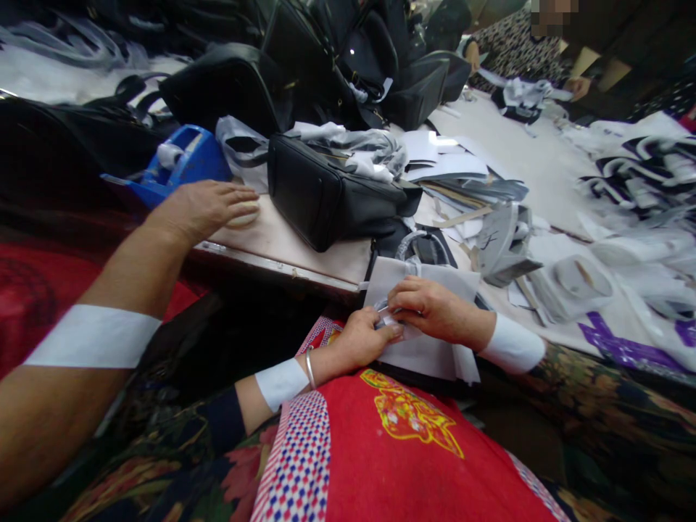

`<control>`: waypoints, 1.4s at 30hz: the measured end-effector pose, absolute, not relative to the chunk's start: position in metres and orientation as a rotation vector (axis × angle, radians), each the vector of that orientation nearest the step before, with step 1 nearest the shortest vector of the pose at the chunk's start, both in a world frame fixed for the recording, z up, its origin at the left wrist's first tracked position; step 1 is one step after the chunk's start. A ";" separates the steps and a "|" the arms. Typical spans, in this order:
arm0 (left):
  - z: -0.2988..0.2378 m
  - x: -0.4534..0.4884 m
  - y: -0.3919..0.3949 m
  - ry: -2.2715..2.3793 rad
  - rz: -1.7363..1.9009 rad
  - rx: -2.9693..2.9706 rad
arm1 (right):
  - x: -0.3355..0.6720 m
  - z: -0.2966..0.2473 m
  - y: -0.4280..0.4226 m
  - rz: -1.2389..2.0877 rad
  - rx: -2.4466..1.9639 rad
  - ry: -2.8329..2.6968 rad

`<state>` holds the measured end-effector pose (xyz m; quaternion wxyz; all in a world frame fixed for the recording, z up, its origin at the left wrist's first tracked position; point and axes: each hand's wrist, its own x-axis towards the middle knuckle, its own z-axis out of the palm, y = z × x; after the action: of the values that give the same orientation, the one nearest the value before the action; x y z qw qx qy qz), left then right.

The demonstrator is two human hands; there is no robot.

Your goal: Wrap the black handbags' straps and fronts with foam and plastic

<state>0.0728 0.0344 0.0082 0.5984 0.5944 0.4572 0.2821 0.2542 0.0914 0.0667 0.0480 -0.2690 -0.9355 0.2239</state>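
Observation:
In the head view my left hand (363,338) and my right hand (429,308) meet over a white sheet (424,357) lying against a black bag at the table's edge, above my lap. The fingers of both are pinched round a small wrapped bag handle (383,317), of which only a short grey-white piece shows. A second handle (414,246), covered in clear wrap, arches up behind the sheet. Most of that bag is hidden by the sheet and my hands.
A co-worker's arm reaches in from the left, hand (209,206) on the table beside a blue tape dispenser (190,156). A black handbag (326,192) lies ahead, more bags behind. Paper sheets (451,163) and a tape roll (581,279) lie right. Another person (508,47) works across.

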 end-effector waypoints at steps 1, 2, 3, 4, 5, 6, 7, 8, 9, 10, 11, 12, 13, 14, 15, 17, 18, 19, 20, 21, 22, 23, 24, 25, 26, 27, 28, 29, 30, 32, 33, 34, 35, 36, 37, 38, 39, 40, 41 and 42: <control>0.007 0.073 0.034 1.040 0.665 1.381 | 0.254 0.066 0.092 0.672 -0.815 -2.863; 0.006 0.073 0.034 1.022 0.672 1.384 | 0.253 0.065 0.092 0.663 -0.811 -2.872; 0.004 0.073 0.034 1.014 0.675 1.385 | 0.253 0.065 0.092 0.658 -0.806 -2.882; 0.002 0.073 0.034 1.020 0.674 1.386 | 0.252 0.065 0.093 0.658 -0.800 -2.888; 0.000 0.073 0.034 1.027 0.672 1.386 | 0.252 0.065 0.093 0.662 -0.795 -2.893; -0.001 0.074 0.034 1.034 0.672 1.383 | 0.251 0.065 0.093 0.667 -0.796 -2.894; -0.002 0.074 0.033 1.036 0.674 1.382 | 0.250 0.066 0.093 0.671 -0.798 -2.894; -0.003 0.074 0.033 1.038 0.679 1.381 | 0.249 0.066 0.093 0.671 -0.803 -2.895; -0.003 0.074 0.033 1.036 0.685 1.382 | 0.248 0.066 0.093 0.665 -0.807 -2.900; -0.003 0.075 0.033 1.034 0.690 1.384 | 0.247 0.065 0.093 0.652 -0.806 -2.908; -0.002 0.075 0.033 1.033 0.692 1.388 | 0.245 0.065 0.093 0.632 -0.798 -2.921; -0.001 0.075 0.033 1.038 0.691 1.393 | 0.244 0.064 0.093 0.607 -0.786 -2.936; -0.001 0.074 0.034 1.046 0.688 1.401 | 0.242 0.063 0.093 0.578 -0.776 -2.948; 0.000 0.074 0.034 1.058 0.685 1.412 | 0.241 0.062 0.092 0.548 -0.772 -2.956; 0.001 0.074 0.034 1.071 0.681 1.427 | 0.240 0.061 0.092 0.520 -0.770 -2.961; 0.001 0.074 0.035 1.083 0.681 1.461 | 0.238 0.059 0.091 0.470 -0.769 -2.972; 0.001 0.074 0.035 1.082 0.685 1.478 | 0.238 0.059 0.090 0.446 -0.772 -2.981; 0.000 0.074 0.036 1.082 0.687 1.493 | 0.238 0.058 0.089 0.426 -0.773 -2.990; 0.000 0.075 0.036 1.089 0.685 1.504 | 0.238 0.058 0.089 0.412 -0.771 -2.993; -0.001 0.075 0.036 1.103 0.676 1.512 | 0.237 0.058 0.088 0.408 -0.771 -2.989; -0.001 0.076 0.036 1.122 0.663 1.514 | 0.237 0.057 0.088 0.415 -0.774 -2.978; -0.002 0.076 0.036 1.133 0.650 1.507 | 0.237 0.056 0.088 0.430 -0.776 -2.958; -0.002 0.076 0.036 1.134 0.644 1.492 | 0.238 0.055 0.088 0.456 -0.775 -2.937; -0.002 0.076 0.035 1.127 0.647 1.469 | 0.238 0.053 0.089 0.494 -0.775 -2.922; -0.002 0.076 0.035 1.115 0.655 1.442 | 0.238 0.052 0.089 0.535 -0.781 -2.915; -0.002 0.076 0.035 1.105 0.664 1.414 | 0.238 0.051 0.090 0.576 -0.795 -2.909; -0.001 0.076 0.035 1.101 0.668 1.391 | 0.238 0.050 0.090 0.613 -0.821 -2.901; -0.001 0.076 0.035 1.108 0.667 1.379 | 0.238 0.051 0.091 0.643 -0.862 -2.891; -0.001 0.076 0.035 1.117 0.662 1.377 | 0.238 0.052 0.092 0.661 -0.911 -2.881; -0.001 0.076 0.034 1.120 0.659 1.396 | 0.235 0.058 0.092 0.665 -0.980 -2.889; -0.002 0.076 0.034 1.125 0.663 1.407 | 0.233 0.062 0.093 0.660 -0.991 -2.922; -0.003 0.076 0.034 1.130 0.667 1.413 | 0.231 0.066 0.093 0.649 -0.992 -2.972; -0.004 0.076 0.034 1.136 0.670 1.412 | 0.229 0.070 0.093 0.629 -0.993 -3.028; -0.005 0.076 0.034 1.143 0.671 1.403 | 0.226 0.073 0.094 0.601 -1.000 -3.084; -0.006 0.077 0.033 1.149 0.669 1.393 | 0.224 0.076 0.094 0.563 -1.020 -3.131; -0.007 0.077 0.033 1.150 0.666 1.381 | 0.222 0.078 0.095 0.520 -1.046 -3.169; -0.007 0.077 0.033 1.144 0.663 1.374 | 0.220 0.079 0.096 0.481 -1.065 -3.199; -0.008 0.077 0.033 1.136 0.661 1.374 | 0.218 0.079 0.097 0.452 -1.075 -3.223; -0.008 0.077 0.033 1.127 0.663 1.379 | 0.217 0.078 0.098 0.435 -1.076 -3.243; -0.008 0.077 0.034 1.120 0.665 1.384 | 0.216 0.077 0.099 0.425 -1.067 -3.260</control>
<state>0.0769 0.0336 -0.0085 0.5814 0.5926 0.4794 0.2847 0.2162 0.0992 0.0772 -0.1569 -0.3048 -0.9315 0.1215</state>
